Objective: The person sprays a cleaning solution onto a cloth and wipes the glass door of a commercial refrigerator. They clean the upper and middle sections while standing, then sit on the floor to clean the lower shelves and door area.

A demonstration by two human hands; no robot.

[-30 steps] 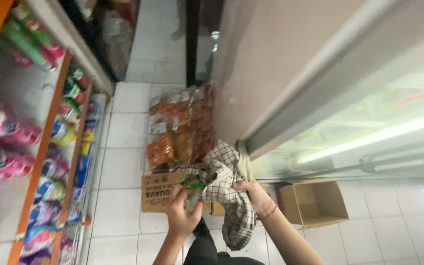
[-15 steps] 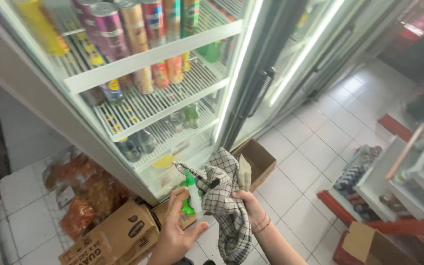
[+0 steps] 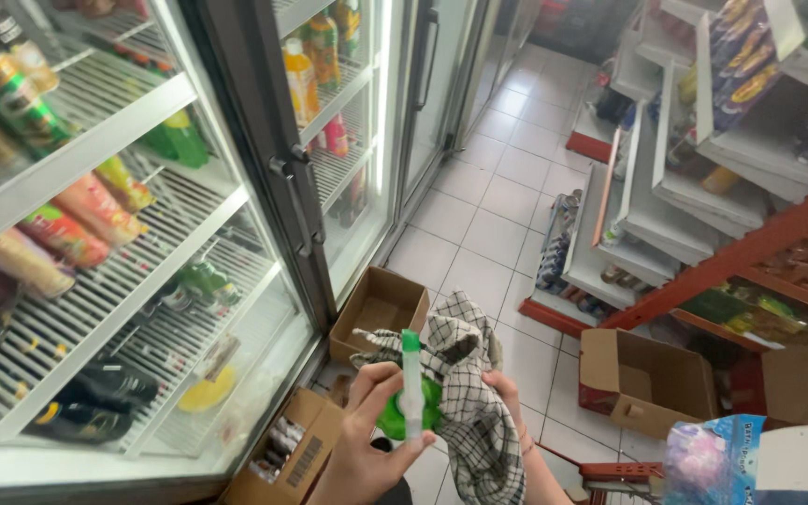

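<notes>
My left hand [image 3: 367, 449] grips a green spray bottle [image 3: 411, 402] with a white nozzle, held upright low in the head view. My right hand [image 3: 507, 397] holds a black-and-white checked cloth [image 3: 471, 393] that hangs down beside the bottle and partly covers the fingers. Both hands are close together, in front of a glass-doored drinks cooler [image 3: 142, 243] with wire shelves of bottles and cans.
An open empty cardboard box [image 3: 381, 313] lies on the white tiled floor by the cooler door. A second open box [image 3: 647, 379] sits to the right. A box with goods [image 3: 287, 449] is below the cooler. Store shelving [image 3: 685, 168] with red frame stands right.
The view has swung right, from the floor and a shelf aisle to the cooler front and the aisle beyond. My hands keep the bottle and cloth, now lower in view.
</notes>
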